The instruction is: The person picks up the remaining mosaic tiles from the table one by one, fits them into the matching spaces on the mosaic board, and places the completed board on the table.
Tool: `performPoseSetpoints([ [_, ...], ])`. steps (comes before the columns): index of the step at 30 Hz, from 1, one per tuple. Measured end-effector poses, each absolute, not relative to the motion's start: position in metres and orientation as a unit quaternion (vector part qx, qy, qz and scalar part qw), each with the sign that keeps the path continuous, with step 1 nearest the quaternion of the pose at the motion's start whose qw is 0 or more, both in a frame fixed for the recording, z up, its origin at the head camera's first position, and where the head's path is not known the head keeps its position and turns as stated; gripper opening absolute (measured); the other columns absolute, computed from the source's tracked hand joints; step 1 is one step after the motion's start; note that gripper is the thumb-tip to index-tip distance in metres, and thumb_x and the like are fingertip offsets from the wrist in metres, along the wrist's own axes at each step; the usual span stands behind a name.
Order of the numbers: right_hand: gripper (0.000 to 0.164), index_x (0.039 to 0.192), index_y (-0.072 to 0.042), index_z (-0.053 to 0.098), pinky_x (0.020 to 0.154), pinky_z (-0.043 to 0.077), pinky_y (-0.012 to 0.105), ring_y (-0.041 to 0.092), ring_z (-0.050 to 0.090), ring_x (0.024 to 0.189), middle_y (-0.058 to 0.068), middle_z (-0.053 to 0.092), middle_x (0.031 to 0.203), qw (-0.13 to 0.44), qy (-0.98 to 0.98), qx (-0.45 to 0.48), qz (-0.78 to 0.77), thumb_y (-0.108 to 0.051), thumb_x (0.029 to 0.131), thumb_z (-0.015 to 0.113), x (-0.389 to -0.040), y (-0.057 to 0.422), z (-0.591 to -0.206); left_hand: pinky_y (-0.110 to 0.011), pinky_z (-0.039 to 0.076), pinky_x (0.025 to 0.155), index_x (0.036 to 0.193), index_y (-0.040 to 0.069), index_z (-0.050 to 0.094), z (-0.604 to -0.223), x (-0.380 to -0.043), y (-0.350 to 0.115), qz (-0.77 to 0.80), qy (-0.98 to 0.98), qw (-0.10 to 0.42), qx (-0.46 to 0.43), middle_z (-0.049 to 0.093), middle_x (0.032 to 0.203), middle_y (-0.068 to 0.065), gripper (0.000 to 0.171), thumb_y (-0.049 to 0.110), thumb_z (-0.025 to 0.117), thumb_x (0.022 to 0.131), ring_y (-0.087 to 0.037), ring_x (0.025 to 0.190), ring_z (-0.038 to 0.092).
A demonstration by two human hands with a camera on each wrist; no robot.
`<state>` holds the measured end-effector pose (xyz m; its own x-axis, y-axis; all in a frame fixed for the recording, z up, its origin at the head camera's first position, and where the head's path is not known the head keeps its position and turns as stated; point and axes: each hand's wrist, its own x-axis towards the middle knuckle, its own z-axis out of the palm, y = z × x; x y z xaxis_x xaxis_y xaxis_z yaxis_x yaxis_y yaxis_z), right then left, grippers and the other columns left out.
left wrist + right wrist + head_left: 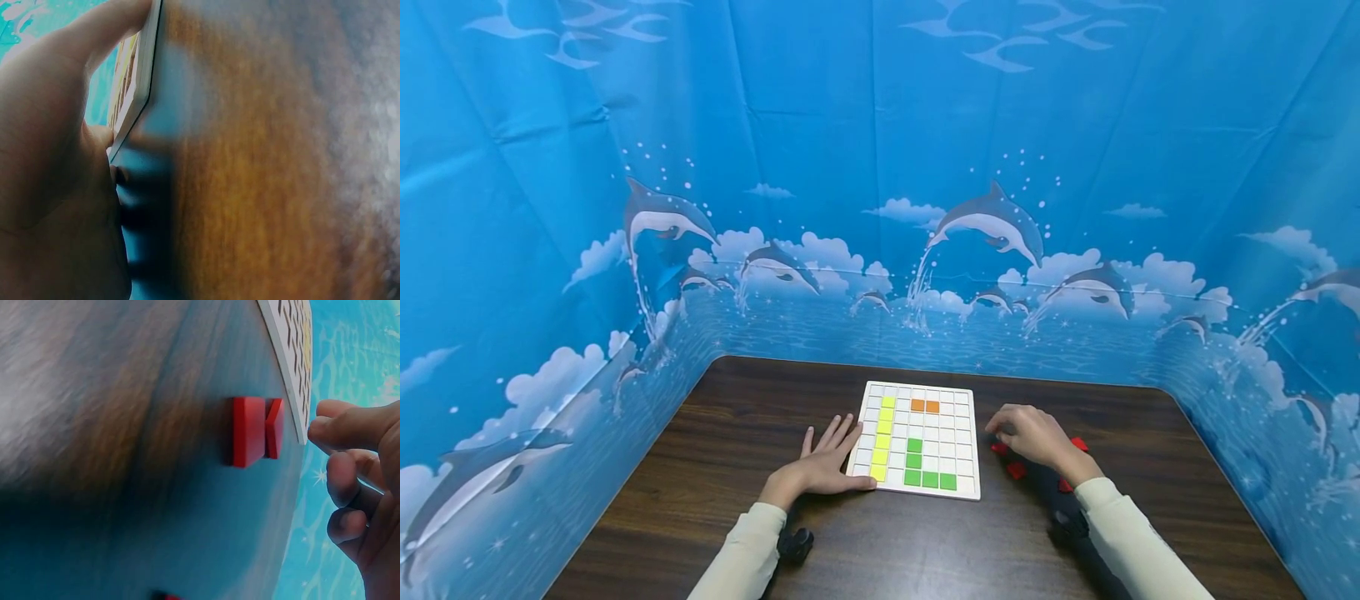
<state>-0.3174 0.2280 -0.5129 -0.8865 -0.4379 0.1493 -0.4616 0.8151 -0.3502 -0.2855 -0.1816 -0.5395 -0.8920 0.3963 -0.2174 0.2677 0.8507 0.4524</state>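
A white square grid board [951,492] lies on the table with a column of yellow tiles [883,427], an L of green tiles [913,460] and two orange tiles [917,406] on it. My left hand [827,467] rests at the board's left edge, fingers spread and thumb on the near left corner. To the right of the board my right hand [1033,432] hovers above several red tiles [1017,471]. Its fingers [347,481] are loosely bent, and no tile shows between them. Two red tiles [250,431] lie close together in the right wrist view.
The dark wooden table [700,442] carries the board and tiles. A blue curtain [820,125] printed with dolphins and clouds surrounds the table's back and sides. Black devices [795,546] sit at both wrists.
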Motion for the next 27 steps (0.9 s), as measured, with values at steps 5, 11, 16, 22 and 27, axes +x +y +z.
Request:
performPoseSetpoints([
  [5,0.026,0.102,-0.02,0.085,0.088,0.061,0.053,0.024,0.072,0.102,-0.003,0.077,0.109,0.005,-0.953,0.226,0.203,0.002,0.09,0.076,-0.313,0.234,-0.517,-0.073,-0.01,0.127,0.174,0.021,0.016,-0.547,-0.288,-0.184,0.223,0.947,0.139,0.187,0.003,0.182,-0.008,0.116,0.084,0.061,0.087,-0.033,0.169,-0.003],
  [11,0.035,0.103,-0.022,0.085,0.095,0.059,0.058,0.027,0.071,0.111,-0.003,0.076,0.112,-0.028,-0.952,0.229,0.202,0.007,0.086,0.075,-0.31,0.236,-0.52,-0.07,-0.01,0.128,0.174,0.021,0.015,-0.538,-0.284,-0.183,0.22,0.946,0.16,0.175,0.001,0.182,-0.007,0.119,0.084,0.065,0.085,-0.034,0.169,-0.003],
  [16,0.029,0.103,-0.022,0.085,0.094,0.06,0.057,0.024,0.071,0.108,-0.004,0.075,0.111,-0.028,-0.954,0.227,0.194,0.003,0.088,0.079,-0.309,0.235,-0.523,-0.07,-0.008,0.129,0.173,0.019,0.016,-0.534,-0.282,-0.182,0.207,0.949,0.155,0.179,0.003,0.182,-0.008,0.115,0.079,0.066,0.088,-0.034,0.169,-0.001],
  [22,0.018,0.108,-0.019,0.084,0.092,0.06,0.055,0.023,0.072,0.105,-0.002,0.076,0.111,-0.021,-0.956,0.224,0.187,-0.011,0.092,0.084,-0.308,0.232,-0.523,-0.072,-0.01,0.127,0.173,0.019,0.016,-0.539,-0.282,-0.184,0.225,0.945,0.145,0.189,0.003,0.182,-0.009,0.118,0.086,0.062,0.086,-0.034,0.169,-0.002],
  [27,0.015,0.106,-0.018,0.082,0.089,0.062,0.053,0.021,0.072,0.1,0.0,0.076,0.108,-0.006,-0.962,0.216,0.167,-0.015,0.092,0.085,-0.309,0.23,-0.523,-0.074,-0.01,0.126,0.174,0.026,0.012,-0.552,-0.289,-0.187,0.223,0.946,0.138,0.191,0.0,0.182,-0.006,0.121,0.089,0.062,0.083,-0.035,0.168,-0.004],
])
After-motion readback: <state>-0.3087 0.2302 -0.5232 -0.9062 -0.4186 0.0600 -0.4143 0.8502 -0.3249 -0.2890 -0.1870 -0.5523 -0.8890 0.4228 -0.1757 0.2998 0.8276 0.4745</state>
